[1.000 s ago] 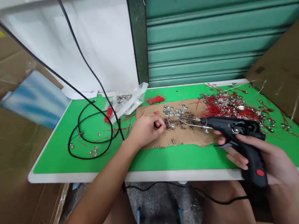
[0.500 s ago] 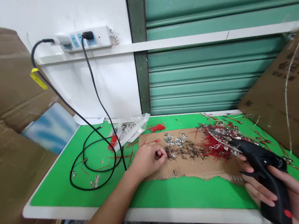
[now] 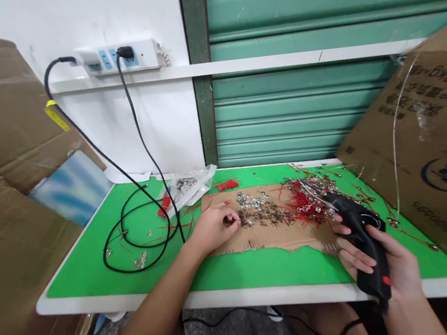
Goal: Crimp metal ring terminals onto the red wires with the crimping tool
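My left hand point(image 3: 218, 228) rests on the scorched cardboard sheet point(image 3: 269, 240), thumb and finger pinched on a thin red wire that is mostly hidden. Just right of the fingertips lies a small shiny metal terminal point(image 3: 249, 221). My right hand point(image 3: 390, 257) is wrapped round the handle of a black soldering gun point(image 3: 355, 226). Its tip points up and left, over a heap of red wires with metal terminals point(image 3: 307, 202). Behind the black marks, loose metal terminals point(image 3: 252, 201) are scattered on the cardboard.
A clear plastic bag point(image 3: 192, 186) of metal parts and a red wire bundle point(image 3: 226, 185) lie at the back of the green tabletop point(image 3: 240, 275). Black cables point(image 3: 131, 270) loop at left from a power strip point(image 3: 142, 54). Cardboard boxes point(image 3: 425, 158) flank both sides.
The view has shifted slightly. My right hand and the soldering gun appear farther left and a little higher. My left hand keeps its pinch near the same spot on the cardboard.
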Motion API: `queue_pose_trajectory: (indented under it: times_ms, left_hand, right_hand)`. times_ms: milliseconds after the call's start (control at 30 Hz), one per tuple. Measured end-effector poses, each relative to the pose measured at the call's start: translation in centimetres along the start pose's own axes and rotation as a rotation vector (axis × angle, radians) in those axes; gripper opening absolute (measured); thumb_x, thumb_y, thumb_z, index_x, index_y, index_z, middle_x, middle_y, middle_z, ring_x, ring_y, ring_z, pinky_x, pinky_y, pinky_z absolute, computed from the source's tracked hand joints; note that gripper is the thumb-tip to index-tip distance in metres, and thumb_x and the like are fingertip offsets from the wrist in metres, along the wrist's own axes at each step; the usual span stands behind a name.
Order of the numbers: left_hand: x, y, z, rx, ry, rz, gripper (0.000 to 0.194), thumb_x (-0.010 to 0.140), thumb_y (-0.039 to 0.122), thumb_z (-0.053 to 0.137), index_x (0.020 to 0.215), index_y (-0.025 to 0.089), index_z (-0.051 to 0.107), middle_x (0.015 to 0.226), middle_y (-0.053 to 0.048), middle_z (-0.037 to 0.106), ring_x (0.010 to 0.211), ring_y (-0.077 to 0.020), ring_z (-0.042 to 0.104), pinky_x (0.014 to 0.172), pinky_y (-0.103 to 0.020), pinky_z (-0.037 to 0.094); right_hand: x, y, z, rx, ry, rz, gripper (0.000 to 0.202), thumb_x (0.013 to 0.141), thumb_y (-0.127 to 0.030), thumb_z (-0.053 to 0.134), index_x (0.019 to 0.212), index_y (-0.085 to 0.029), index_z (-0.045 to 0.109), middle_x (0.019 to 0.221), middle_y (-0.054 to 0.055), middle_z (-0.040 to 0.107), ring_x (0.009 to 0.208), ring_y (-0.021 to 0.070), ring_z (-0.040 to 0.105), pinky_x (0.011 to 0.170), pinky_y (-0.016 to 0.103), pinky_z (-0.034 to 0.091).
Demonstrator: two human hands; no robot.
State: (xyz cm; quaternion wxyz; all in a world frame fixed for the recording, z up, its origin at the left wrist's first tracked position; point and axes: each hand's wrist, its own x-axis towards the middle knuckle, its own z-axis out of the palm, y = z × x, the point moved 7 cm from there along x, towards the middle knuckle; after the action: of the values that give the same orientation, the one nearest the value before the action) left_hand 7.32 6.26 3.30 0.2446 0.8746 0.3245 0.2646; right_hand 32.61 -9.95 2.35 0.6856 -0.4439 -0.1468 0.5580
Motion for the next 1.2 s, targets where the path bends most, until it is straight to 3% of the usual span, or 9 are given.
queue_pose_trajectory:
  times_ms: [233,400,600,900,1200]
  left_hand:
    - [0.1,0.0,0.0,-0.001,-0.023,-0.005,0.009,0.083,0.014,0.068,0.081,0.019,0.076,0.083,-0.002,0.075,0.084,-0.0180,0.066,0.075,-0.028,0.048]
    - [0.1,0.1,-0.1,0.003,-0.044,-0.011,0.010,0.084,0.014,0.068,0.083,0.019,0.076,0.084,-0.002,0.075,0.085,-0.0179,0.066,0.076,-0.029,0.048]
    - [0.2,0.1,-0.2,0.008,-0.033,-0.018,0.006,0.085,0.018,0.069,0.082,0.019,0.075,0.083,-0.003,0.075,0.082,-0.0175,0.067,0.074,-0.028,0.049]
    - [0.2,0.0,0.0,0.000,-0.047,-0.018,0.008,0.085,0.019,0.068,0.084,0.019,0.076,0.085,-0.003,0.075,0.082,-0.0168,0.067,0.073,-0.026,0.049]
    - [0.2,-0.2,0.1,0.019,-0.048,-0.019,0.008,0.085,0.020,0.068,0.084,0.019,0.076,0.085,-0.003,0.075,0.083,-0.0175,0.067,0.073,-0.027,0.049]
  right_hand:
    - [0.0,-0.6,0.4,-0.092,-0.083,-0.022,0.024,0.081,-0.036,0.070,0.100,-0.022,0.070,0.080,0.002,0.046,0.043,0.0071,0.021,0.030,0.021,0.038]
    - [-0.2,-0.6,0.6,-0.097,-0.052,-0.065,0.023,0.081,-0.037,0.069,0.097,-0.022,0.070,0.079,0.001,0.043,0.045,0.0072,0.013,0.027,0.021,0.034]
    - [0.0,-0.5,0.4,-0.105,-0.090,-0.013,0.023,0.081,-0.036,0.070,0.099,-0.021,0.070,0.081,0.001,0.044,0.045,0.0068,0.018,0.032,0.020,0.038]
    - [0.5,0.0,-0.3,-0.106,-0.052,-0.059,0.027,0.079,-0.039,0.069,0.099,-0.021,0.069,0.079,0.000,0.044,0.046,0.0064,0.008,0.028,0.019,0.029]
    - [-0.1,-0.1,0.5,-0.085,-0.010,-0.037,0.025,0.079,-0.038,0.068,0.097,-0.022,0.072,0.078,0.000,0.044,0.044,0.0059,0.012,0.028,0.019,0.031]
